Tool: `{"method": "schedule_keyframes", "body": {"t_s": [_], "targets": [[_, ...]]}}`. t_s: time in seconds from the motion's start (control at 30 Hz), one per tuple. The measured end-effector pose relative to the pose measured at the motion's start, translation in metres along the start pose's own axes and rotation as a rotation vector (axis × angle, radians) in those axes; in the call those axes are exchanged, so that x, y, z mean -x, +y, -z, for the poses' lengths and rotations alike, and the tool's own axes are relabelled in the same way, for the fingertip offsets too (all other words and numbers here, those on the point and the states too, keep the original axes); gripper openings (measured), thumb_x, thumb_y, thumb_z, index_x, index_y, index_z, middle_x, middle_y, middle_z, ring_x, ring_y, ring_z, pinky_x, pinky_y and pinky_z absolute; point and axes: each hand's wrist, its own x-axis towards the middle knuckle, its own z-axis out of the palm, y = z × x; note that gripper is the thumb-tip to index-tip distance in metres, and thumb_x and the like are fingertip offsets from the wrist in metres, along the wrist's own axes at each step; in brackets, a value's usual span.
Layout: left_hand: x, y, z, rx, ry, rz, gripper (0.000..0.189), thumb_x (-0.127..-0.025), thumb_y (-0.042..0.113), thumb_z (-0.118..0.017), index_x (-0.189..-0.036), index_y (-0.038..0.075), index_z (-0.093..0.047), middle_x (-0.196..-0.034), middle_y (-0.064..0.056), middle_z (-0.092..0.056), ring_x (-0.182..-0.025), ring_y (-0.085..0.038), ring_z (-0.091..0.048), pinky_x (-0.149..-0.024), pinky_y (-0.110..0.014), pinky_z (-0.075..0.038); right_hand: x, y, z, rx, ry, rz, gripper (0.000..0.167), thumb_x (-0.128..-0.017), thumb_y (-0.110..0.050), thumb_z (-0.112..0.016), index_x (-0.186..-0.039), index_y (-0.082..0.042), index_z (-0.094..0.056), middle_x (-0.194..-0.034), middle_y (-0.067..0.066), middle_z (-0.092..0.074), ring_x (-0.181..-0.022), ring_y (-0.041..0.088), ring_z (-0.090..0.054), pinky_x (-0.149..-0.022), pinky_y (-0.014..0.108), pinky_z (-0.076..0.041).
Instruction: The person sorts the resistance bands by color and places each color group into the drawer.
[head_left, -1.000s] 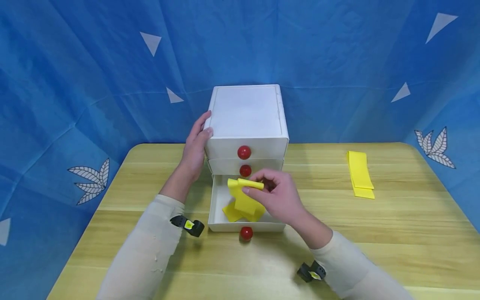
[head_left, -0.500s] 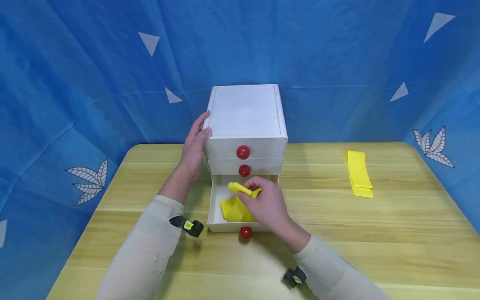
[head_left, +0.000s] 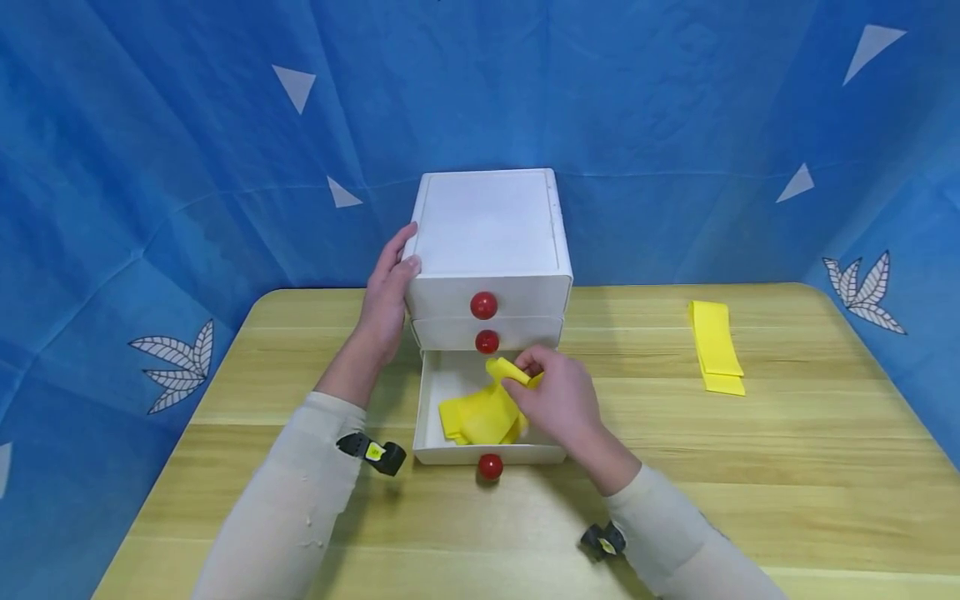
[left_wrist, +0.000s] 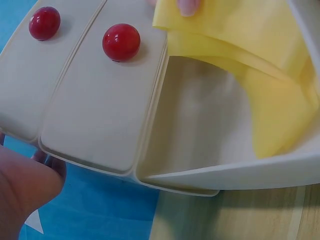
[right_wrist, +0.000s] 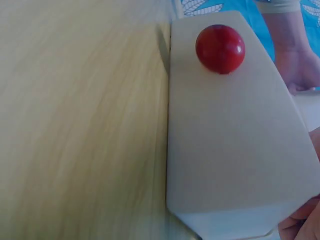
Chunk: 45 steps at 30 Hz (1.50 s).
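Note:
A white cabinet point(head_left: 487, 221) with three red-knobbed drawers stands mid-table, its bottom drawer point(head_left: 430, 408) pulled out. My left hand point(head_left: 385, 304) rests against the cabinet's left side, thumb at the front top corner. Over the open drawer, my right hand point(head_left: 561, 398) pinches the folded upper edge of a yellow cloth point(head_left: 508, 372). More yellow cloth point(head_left: 480, 419) lies on the drawer floor below, overlapping the held piece. The left wrist view shows the cloth point(left_wrist: 225, 30) draped inside the drawer, a fingertip on it. The drawer's front point(right_wrist: 232, 135) fills much of the right wrist view.
A folded yellow strip point(head_left: 716, 346) lies at the right of the wooden table point(head_left: 810, 467). A blue patterned curtain point(head_left: 637, 108) hangs close behind the cabinet. The pulled-out drawer's red knob point(head_left: 491, 467) juts forward.
My right hand dipped left over the drawer, then shifted back a little to the right, still pinching the yellow cloth, which has sunk lower into the drawer. My left hand stays on the cabinet.

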Motion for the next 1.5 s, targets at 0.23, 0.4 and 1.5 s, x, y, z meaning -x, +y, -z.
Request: {"method": "schedule_keyframes", "body": {"t_s": [0.23, 0.4, 1.5], "targets": [[0.0, -0.001, 0.0, 0.009, -0.001, -0.007, 0.051, -0.103, 0.036, -0.039, -0.154, 0.039, -0.034, -0.16, 0.009, -0.024, -0.142, -0.02, -0.025, -0.109, -0.052, -0.032, -0.001, 0.011, 0.001, 0.093, 0.02, 0.002, 0.022, -0.08, -0.024, -0.085, -0.09, -0.016, -0.068, -0.083, -0.001, -0.066, -0.065, 0.019, -0.054, -0.059, 0.032, -0.047], [0.001, 0.0, 0.0, 0.013, -0.005, -0.017, 0.051, -0.103, 0.037, -0.039, -0.154, 0.038, -0.034, -0.16, 0.008, -0.024, -0.142, -0.02, -0.026, -0.11, -0.053, -0.031, -0.003, 0.018, 0.004, 0.114, 0.028, 0.001, 0.025, -0.078, -0.028, -0.087, -0.09, -0.018, -0.067, -0.084, -0.003, -0.066, -0.071, 0.02, -0.056, -0.063, 0.033, -0.047], [0.0, -0.003, 0.0, -0.008, -0.008, -0.015, 0.052, -0.102, 0.039, -0.04, -0.153, 0.042, -0.032, -0.159, 0.01, -0.024, -0.141, -0.019, -0.026, -0.107, -0.054, -0.034, -0.028, 0.104, 0.124, 0.081, 0.269, 0.029, 0.026, -0.091, -0.036, -0.073, -0.1, -0.012, -0.072, -0.094, 0.004, -0.07, -0.055, 0.015, -0.057, -0.051, 0.029, -0.043]]}}
